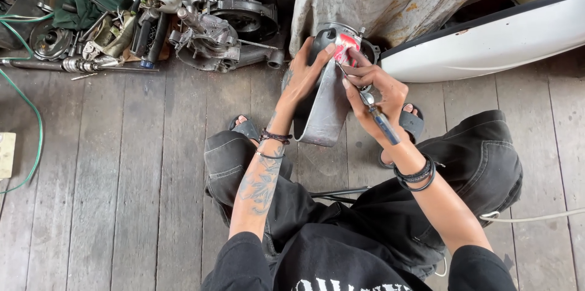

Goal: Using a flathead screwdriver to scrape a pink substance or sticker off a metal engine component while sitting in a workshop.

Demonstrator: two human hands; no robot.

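We see the left hand (303, 78) with fingers closed around a grey lamp housing (323, 108) held upright between the knees, right hand (375, 93) gripping a screwdriver (379, 117), tip at its red lens (346, 47), engine parts (213, 23) on the plank floor (122, 175) beyond.

Head-worn view, facing down — close, overhead

A worn grey wooden plank floor (122, 175) is seen; on it are laid a grey metal engine casing (213, 23), a green hose (33, 114) and scattered metal parts (73, 47).
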